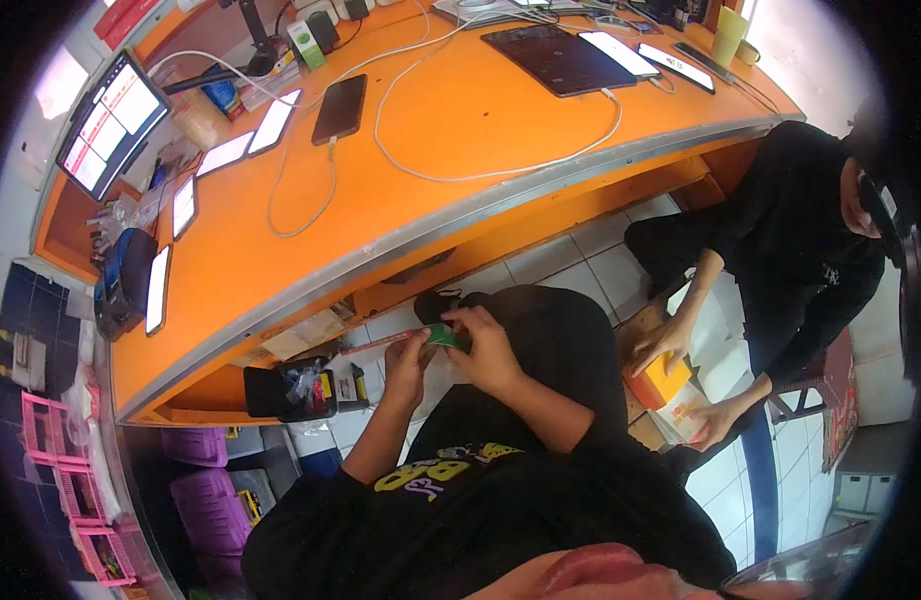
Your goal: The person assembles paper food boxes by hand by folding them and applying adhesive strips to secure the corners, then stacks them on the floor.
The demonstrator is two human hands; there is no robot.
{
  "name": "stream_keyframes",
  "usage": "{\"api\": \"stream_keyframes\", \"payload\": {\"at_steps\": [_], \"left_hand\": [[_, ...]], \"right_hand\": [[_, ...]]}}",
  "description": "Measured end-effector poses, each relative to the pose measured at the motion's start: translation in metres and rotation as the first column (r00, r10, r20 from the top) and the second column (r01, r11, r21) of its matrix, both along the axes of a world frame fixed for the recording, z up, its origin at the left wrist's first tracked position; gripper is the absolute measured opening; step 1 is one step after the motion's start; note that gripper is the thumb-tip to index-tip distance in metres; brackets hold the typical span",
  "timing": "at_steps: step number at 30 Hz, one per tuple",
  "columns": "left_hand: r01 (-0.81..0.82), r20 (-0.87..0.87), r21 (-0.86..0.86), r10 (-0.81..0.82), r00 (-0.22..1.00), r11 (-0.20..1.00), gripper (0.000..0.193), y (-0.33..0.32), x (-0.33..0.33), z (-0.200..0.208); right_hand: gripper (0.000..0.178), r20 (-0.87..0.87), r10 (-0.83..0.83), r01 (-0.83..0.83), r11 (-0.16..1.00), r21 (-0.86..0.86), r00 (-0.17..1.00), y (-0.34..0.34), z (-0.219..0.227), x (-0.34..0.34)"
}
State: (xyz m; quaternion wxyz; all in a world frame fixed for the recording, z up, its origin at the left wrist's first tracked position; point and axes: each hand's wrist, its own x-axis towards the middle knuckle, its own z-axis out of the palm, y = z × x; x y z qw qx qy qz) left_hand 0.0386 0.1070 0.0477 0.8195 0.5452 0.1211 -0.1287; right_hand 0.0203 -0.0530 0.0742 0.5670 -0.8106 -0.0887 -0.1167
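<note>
Over my lap, my left hand (407, 368) and my right hand (485, 350) are close together, both with fingers closed. Between them is a small flat green piece (442, 336), which my right fingers pinch at its right side. A thin, reddish strip (377, 343) sticks out leftward from my left hand's fingertips. Whether the strip and the green piece are joined is hidden by my fingers. Below and left of my hands stands a black bin (270, 392) with plastic wrapping and small packs in it.
The orange desk (430, 130) carries several phones, a dark tablet (558, 60) and white cables. At its left end is a monitor (113, 125). To my right a seated co-worker's hands (665, 345) hold an orange box (665, 382). Purple bins (210, 510) stand at lower left.
</note>
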Motion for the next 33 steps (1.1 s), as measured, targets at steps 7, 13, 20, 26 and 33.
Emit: {"api": "stream_keyframes", "payload": {"at_steps": [7,13,20,26,33], "left_hand": [[0.004,0.01,0.093,-0.005,1.0,0.996,0.025,-0.001,0.01,0.031],[0.159,0.071,0.283,-0.186,0.98,0.946,0.018,0.019,0.021,0.022],[-0.005,0.363,0.545,-0.23,0.903,0.839,0.031,0.0,-0.001,0.018],[0.079,0.279,0.371,-0.192,0.941,0.925,0.036,0.003,-0.002,0.012],[0.184,0.175,0.114,-0.202,0.964,0.976,0.041,0.012,0.002,-0.005]], "right_hand": [[0.019,-0.068,-0.091,0.101,0.98,0.173,0.994,-0.013,-0.007,0.011],[0.012,-0.243,-0.01,0.088,0.946,0.312,0.97,-0.019,0.004,0.014],[0.008,-0.087,-0.08,0.102,0.953,0.286,0.993,-0.005,0.009,0.003],[0.01,0.116,-0.123,0.103,0.981,0.162,0.986,-0.009,0.018,0.002],[0.012,0.201,-0.109,0.101,0.994,0.05,0.974,-0.01,0.022,0.004]]}}
